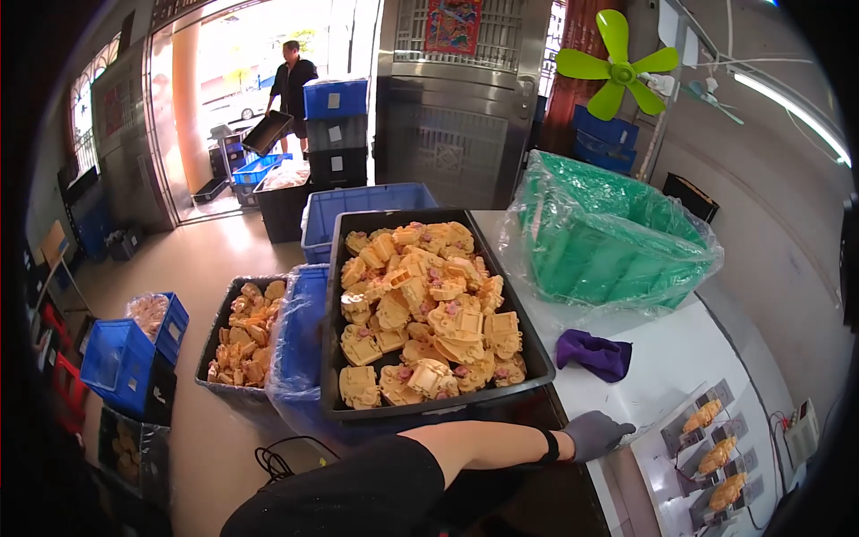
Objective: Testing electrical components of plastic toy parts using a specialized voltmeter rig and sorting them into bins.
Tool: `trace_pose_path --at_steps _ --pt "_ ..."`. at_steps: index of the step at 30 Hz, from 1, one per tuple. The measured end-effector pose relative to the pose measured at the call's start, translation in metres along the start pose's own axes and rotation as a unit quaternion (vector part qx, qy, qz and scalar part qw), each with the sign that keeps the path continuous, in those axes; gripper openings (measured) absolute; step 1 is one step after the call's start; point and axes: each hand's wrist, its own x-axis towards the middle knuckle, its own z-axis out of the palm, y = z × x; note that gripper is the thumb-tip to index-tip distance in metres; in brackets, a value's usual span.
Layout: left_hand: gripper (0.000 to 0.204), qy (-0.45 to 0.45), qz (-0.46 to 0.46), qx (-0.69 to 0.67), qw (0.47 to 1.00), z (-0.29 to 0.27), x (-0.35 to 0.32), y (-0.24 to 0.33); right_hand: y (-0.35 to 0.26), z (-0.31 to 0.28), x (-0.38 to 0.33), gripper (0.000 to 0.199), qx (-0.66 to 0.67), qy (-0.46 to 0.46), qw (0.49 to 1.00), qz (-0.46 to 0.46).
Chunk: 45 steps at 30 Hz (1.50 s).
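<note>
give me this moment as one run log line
left hand: beside fixture board, hold unclear | right hand: out of view | board: three tan parts | black tray: heaped tan parts | purple cloth: on table

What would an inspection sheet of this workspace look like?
Surface: white tabletop, right of the black tray.
Job's things: yellow pieces heaped in the tray; three more on the stand at lower right.
Clutter: crumpled purple cloth on the tabletop, near the plastic-lined green bin.
Left hand: grey-gloved, reaching right, close to the stand; grip unclear.
Right hand: nothing seen.
Cables: loose black cable beside the black sleeve.
Surroundings: green fan at upper right; another person by the doorway, holding a dark crate.
</note>
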Motion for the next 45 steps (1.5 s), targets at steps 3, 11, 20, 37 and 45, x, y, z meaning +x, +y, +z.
trace_pose_path --at_steps 3,11,20,37,45 --pt "0.044 0.012 0.0 -0.012 1.0 -0.001 -0.006 -0.004 -0.044 -0.005 -0.004 0.023 0.117 0.012 0.992 -0.044" --pt "0.045 -0.002 -0.008 -0.042 0.999 -0.011 -0.006 -0.003 -0.188 -0.073 -0.005 0.013 0.171 0.005 0.979 -0.11" --pt "0.046 -0.002 -0.001 -0.034 0.999 -0.01 -0.012 -0.005 -0.199 -0.105 0.015 0.015 0.045 0.227 0.94 -0.253" --pt "0.032 0.086 0.006 -0.012 0.996 -0.001 0.003 -0.014 -0.178 -0.144 0.025 0.011 -0.002 0.537 0.819 -0.2" --pt "0.031 0.1 0.004 0.015 0.995 -0.001 0.0 -0.01 -0.182 -0.168 0.038 0.008 0.058 0.512 0.846 -0.136"
